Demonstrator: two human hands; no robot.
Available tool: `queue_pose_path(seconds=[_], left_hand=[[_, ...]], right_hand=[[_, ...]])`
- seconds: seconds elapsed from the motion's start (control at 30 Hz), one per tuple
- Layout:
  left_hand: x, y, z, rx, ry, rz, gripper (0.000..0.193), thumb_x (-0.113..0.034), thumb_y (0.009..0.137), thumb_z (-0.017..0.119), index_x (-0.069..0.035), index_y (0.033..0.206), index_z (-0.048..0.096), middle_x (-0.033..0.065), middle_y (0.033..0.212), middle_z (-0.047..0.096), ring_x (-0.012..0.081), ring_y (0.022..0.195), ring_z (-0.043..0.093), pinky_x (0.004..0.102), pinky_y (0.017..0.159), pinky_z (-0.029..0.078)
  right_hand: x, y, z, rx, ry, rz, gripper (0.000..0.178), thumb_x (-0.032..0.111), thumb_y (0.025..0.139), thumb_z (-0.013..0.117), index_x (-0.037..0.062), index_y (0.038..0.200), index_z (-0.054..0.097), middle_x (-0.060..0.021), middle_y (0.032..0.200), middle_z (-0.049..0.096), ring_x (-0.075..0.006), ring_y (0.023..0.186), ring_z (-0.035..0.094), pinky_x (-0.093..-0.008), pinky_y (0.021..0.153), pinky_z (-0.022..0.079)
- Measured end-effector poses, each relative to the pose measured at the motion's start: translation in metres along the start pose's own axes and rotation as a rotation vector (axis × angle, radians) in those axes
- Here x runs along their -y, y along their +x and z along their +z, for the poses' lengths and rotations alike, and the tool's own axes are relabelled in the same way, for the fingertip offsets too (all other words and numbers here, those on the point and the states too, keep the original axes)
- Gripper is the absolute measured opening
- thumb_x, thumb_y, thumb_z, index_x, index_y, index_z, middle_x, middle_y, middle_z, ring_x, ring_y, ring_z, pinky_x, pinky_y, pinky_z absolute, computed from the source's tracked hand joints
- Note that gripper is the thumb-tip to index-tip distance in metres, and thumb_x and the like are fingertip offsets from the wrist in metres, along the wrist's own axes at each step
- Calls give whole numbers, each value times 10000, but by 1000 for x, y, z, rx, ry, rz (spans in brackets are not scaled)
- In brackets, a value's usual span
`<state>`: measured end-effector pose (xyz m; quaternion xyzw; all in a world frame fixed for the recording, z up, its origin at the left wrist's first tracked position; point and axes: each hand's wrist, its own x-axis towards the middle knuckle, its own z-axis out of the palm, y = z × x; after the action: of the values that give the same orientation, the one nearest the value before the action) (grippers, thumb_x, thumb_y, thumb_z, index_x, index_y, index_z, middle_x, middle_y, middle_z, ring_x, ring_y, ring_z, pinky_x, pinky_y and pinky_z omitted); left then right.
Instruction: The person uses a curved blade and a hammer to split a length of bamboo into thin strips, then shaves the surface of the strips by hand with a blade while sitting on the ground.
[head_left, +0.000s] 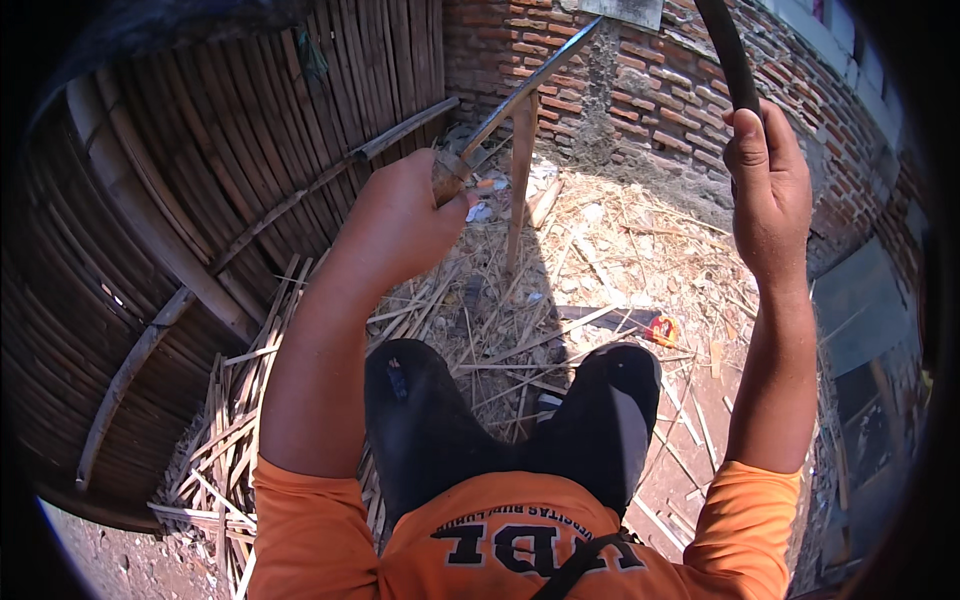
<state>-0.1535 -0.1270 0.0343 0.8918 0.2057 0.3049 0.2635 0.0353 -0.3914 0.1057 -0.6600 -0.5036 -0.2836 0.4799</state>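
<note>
My left hand (405, 215) is closed round the wooden handle (451, 176) of a long-bladed knife. Its narrow blade (530, 88) slants up and away to the right, toward the brick wall. Raised on the right, my right hand (768, 190) grips a dark, slightly curved stick-like piece (729, 50), thumb pressed along it. The upper end of that piece runs out of view at the top. Below the blade stands a slim wooden stake (521, 170); whether the two touch I cannot tell.
A bamboo-slat wall (240, 130) rises on the left, a brick wall (670, 85) ahead. Thin split strips (225, 440) lie heaped at the left, with shavings (600, 240) across the ground. Beyond my knees lies an orange-handled tool (662, 330), seemingly a handsaw. Grey sheets (860, 310) lean at right.
</note>
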Motion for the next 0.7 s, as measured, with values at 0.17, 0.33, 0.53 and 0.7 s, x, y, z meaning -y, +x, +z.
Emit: queue_pose_path(seconds=[0.17,0.33,0.53,0.7], left_hand=[[-6,-2,-2,-1,52,-36,310,-248,927,752,20,1017,626,110,789,638,191,710,582,404,668,476],[-4,-1,-4,6,16,-39,305,-250,927,747,14,1022,629,101,778,624,200,711,577,400,677,475],[-9,-3,-9,9,7,-43,311,-272,939,734,6,1023,622,82,789,605,205,723,573,403,689,474],[-10,-3,-11,-2,-14,-78,299,-273,940,734,-7,1013,619,74,797,598,206,737,574,405,694,470]], right_hand=[[-8,-18,36,272,-384,109,345,370,1052,567,31,1070,632,-217,773,673,-395,732,673,-455,655,489],[-7,-10,19,49,-146,40,428,441,1061,556,25,1077,653,-40,680,546,-121,639,479,-320,588,396],[-8,-17,24,133,-239,51,395,415,1069,556,31,1140,619,-56,678,567,-130,621,518,-316,582,408],[-1,-8,19,182,-261,23,423,436,1055,561,21,1100,629,-88,675,558,-172,625,532,-335,591,408]])
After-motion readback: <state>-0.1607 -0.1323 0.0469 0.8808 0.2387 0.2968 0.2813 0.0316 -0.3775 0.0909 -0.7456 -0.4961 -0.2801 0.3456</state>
